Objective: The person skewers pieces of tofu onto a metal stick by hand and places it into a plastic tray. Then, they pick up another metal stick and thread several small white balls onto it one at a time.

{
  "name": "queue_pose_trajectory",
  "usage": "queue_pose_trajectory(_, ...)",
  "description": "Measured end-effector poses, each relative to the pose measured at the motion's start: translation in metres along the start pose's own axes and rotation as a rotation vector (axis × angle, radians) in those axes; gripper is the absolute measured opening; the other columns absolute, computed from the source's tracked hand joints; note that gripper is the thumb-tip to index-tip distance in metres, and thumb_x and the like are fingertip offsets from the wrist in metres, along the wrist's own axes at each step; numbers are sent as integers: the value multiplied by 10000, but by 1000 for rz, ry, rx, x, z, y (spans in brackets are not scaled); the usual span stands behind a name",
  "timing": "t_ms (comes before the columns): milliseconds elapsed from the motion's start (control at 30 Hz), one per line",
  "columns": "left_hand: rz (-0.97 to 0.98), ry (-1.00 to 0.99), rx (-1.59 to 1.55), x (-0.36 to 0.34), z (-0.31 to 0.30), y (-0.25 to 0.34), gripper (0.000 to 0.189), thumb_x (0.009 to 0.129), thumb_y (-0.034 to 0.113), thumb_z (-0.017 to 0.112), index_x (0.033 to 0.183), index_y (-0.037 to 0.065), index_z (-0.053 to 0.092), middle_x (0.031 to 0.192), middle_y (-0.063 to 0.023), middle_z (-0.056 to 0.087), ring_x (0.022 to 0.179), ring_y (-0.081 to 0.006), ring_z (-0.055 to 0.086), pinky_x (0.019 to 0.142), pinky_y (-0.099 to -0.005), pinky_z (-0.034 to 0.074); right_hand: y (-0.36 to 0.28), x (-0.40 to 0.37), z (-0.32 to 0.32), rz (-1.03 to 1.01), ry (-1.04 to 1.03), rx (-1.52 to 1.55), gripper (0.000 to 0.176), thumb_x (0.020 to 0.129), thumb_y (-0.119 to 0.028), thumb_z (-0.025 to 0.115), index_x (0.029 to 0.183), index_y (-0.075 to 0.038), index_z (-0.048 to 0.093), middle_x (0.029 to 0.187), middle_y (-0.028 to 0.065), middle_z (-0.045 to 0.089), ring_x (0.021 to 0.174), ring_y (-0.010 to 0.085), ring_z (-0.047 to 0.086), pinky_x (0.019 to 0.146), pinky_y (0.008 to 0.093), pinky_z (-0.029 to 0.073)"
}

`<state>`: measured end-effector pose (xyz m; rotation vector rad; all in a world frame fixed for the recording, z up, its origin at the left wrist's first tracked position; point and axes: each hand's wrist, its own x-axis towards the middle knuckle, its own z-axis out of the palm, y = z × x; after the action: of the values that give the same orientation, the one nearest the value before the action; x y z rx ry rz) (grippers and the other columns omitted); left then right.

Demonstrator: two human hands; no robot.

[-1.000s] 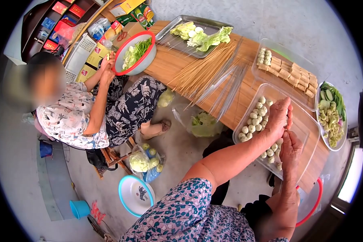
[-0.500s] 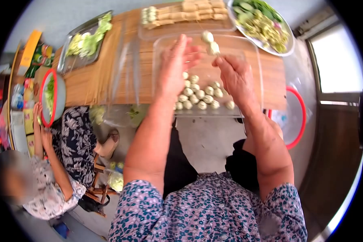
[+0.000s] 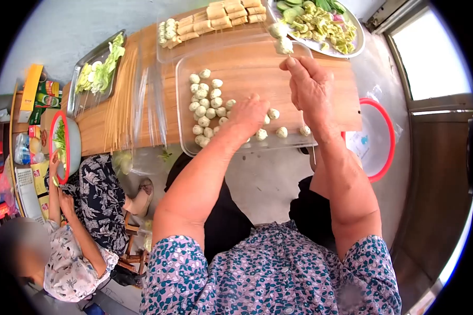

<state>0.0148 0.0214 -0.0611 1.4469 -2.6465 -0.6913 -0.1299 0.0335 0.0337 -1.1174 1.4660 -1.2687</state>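
Observation:
My right hand (image 3: 311, 84) is closed around the lower end of a thin skewer, held upright over the tray's right side. Two pale, green-flecked balls (image 3: 284, 46) are threaded on it. My left hand (image 3: 248, 115) is down among the loose balls (image 3: 201, 110) in the clear plastic tray (image 3: 182, 131). Its fingers are bent together and pointing down; whatever lies under them is hidden. Most loose balls cluster left of that hand, and a few lie to its right.
Behind stand a second clear tray with stacked rolls (image 3: 220, 21) and a plate of vegetables (image 3: 358, 44). Bare skewers (image 3: 122, 100) and a metal tray (image 3: 79, 94) with lettuce lie left. A seated person (image 3: 81, 257) handles greens at a red-rimmed basin (image 3: 74, 149). A red-rimmed bin (image 3: 389, 142) stands right.
My left hand has come down from above the tray onto the balls. My right hand still holds the skewer upright. The view has shifted slightly, showing more of the tray's left side.

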Motion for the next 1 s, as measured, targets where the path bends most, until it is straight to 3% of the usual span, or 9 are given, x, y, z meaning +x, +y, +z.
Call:
queue_pose_trajectory(133,4,-50,-10,1,0,-7,103,813,67,469,869,32,549,985,-197,536,909,-350,581,738,-432,484,-5,-1,-1,39,-34,44,218,903,-185,523,831,2,610,501,-34,405,454,47,380,422,226,314)
queue_pose_trajectory(200,-7,55,-118,3,8,-14,94,776,55,552,825,29,476,885,-187,503,833,-381,557,693,-461,445,-4,-2,-2,24,-29,34,220,912,-180,517,828,3,606,498,-35,399,452,43,371,420,223,308)
queue_pose_trajectory(400,-19,140,-327,13,-27,-19,248,809,53,528,1051,44,581,909,-190,607,832,-332,600,743,-369,486,-6,-8,0,26,-25,67,228,921,-195,517,825,-9,609,501,-45,395,445,34,356,411,214,289)
queue_pose_trajectory(467,-298,228,-1398,5,-62,-6,176,849,61,534,1010,3,576,926,-144,616,847,-269,623,767,-328,510,-8,-12,3,28,-38,105,214,921,-190,524,842,-13,616,507,-52,396,448,24,350,406,212,274)
queue_pose_trajectory(500,-296,241,-1396,2,-71,-7,176,849,61,534,1010,3,576,926,-144,616,847,-269,623,767,-328,510,-9,-14,4,20,-47,107,214,921,-190,524,842,-13,616,507,-52,396,448,24,350,406,212,274)
queue_pose_trajectory(567,-150,547,-1740,-4,-84,-13,145,869,53,534,993,-17,563,935,-121,613,874,-239,620,791,-320,524,-7,-19,8,47,-74,97,196,915,-176,539,852,-10,624,512,-56,397,451,20,342,409,205,263)
queue_pose_trajectory(667,-102,653,-1936,-9,-94,-30,155,860,52,561,1000,-12,552,928,-142,611,877,-277,621,799,-334,527,-1,-25,17,26,-170,84,188,906,-173,558,857,-9,636,522,-61,401,456,20,347,420,197,269)
queue_pose_trajectory(867,-156,854,-2029,-9,-89,-47,149,864,103,582,932,-8,511,876,-158,592,837,-286,617,789,-379,539,5,-39,36,-96,-336,-109,146,873,-127,583,888,12,625,604,101,567,543,132,490,522,310,427)
queue_pose_trajectory(1000,-180,892,-2084,-9,-92,-50,187,876,63,540,1000,-70,497,986,-231,558,965,-320,578,875,-377,515,8,-40,42,-176,-379,-191,131,872,-107,567,888,13,617,604,125,550,532,162,503,527,308,432)
